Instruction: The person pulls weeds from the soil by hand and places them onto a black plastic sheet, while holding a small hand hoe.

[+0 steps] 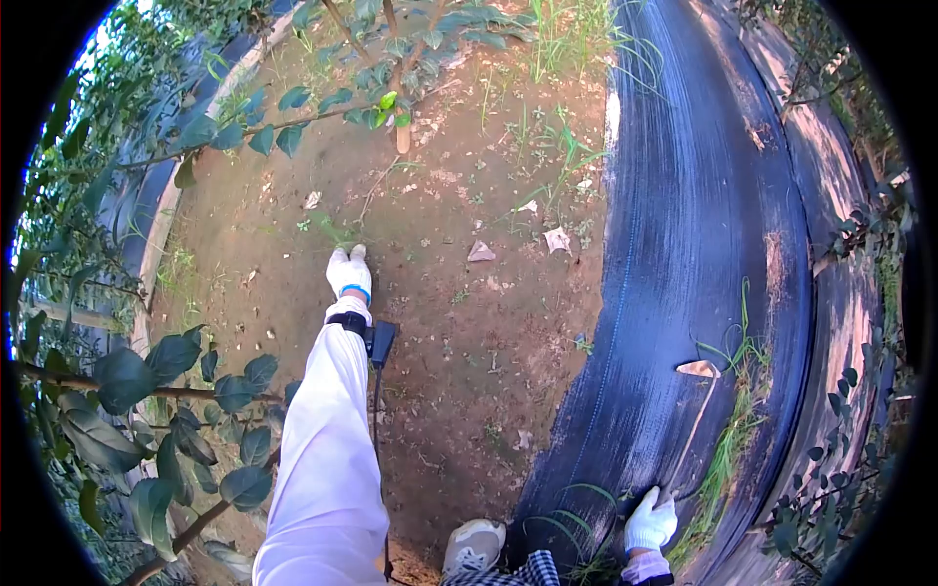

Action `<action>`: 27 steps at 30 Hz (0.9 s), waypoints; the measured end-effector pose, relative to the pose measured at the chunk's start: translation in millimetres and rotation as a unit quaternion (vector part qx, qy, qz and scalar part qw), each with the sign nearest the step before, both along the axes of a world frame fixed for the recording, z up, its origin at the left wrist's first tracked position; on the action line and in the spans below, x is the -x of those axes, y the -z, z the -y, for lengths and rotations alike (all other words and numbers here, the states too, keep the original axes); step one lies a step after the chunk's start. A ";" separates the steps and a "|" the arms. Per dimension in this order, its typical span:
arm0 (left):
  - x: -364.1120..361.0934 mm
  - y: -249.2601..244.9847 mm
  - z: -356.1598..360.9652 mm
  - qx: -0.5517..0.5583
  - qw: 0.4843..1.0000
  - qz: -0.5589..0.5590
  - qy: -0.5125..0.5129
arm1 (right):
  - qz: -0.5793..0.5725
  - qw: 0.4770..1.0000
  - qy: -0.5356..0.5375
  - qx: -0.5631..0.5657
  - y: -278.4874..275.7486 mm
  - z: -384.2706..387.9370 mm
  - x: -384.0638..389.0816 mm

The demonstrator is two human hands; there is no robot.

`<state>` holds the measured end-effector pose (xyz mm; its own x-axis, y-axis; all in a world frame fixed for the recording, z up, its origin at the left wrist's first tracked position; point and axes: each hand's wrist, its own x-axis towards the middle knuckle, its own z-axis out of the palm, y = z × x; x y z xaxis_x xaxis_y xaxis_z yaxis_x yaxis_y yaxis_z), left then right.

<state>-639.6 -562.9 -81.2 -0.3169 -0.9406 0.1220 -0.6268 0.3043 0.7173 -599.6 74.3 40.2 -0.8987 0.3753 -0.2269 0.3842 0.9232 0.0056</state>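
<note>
The left hand (349, 272), gloved in white with a blue band at the cuff, was stretched out on a white sleeve (327, 439) and set down on the soil strip (459, 322). Its fingers (344, 257) were bent toward a small green weed (327, 230) just beyond them. Whether the weed was already pinched or only touched could not be told. The weed was rooted in the far part of the strip, well apart from the edge of the black ground sheet (684, 244).

The right hand (650, 523), also gloved, was rested on the near edge of that sheet among grass tufts (728, 449), its fingers curled. The lower end of a thin stick (696, 430) was met there, but a grip on it could not be confirmed.

It was judged that the weed would best be taken low, at the base where it met the soil. A steady, straight pull would bring the root out rather than snap it off. The dry, crusted look of the ground suggested that a slight loosening twist should come first. Balance would be helped by the right hand being kept planted.

A black device (380, 342) with a cable was strapped at the left wrist. No brand, label or writing could be read on it, on the gloves, or on the shoe (474, 545) at the near edge.
</note>
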 end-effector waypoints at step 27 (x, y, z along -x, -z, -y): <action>29.1 -28.6 -67.4 0.126 0.945 0.180 0.241 | 0.033 0.999 0.028 -0.002 1.9 -6.0 -1.9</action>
<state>-668.7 -495.5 -52.5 -0.7652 -0.6314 0.1259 -0.5612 0.7499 0.3504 -597.8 80.3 38.3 -0.8597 0.4249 -0.2835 0.4330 0.9006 0.0368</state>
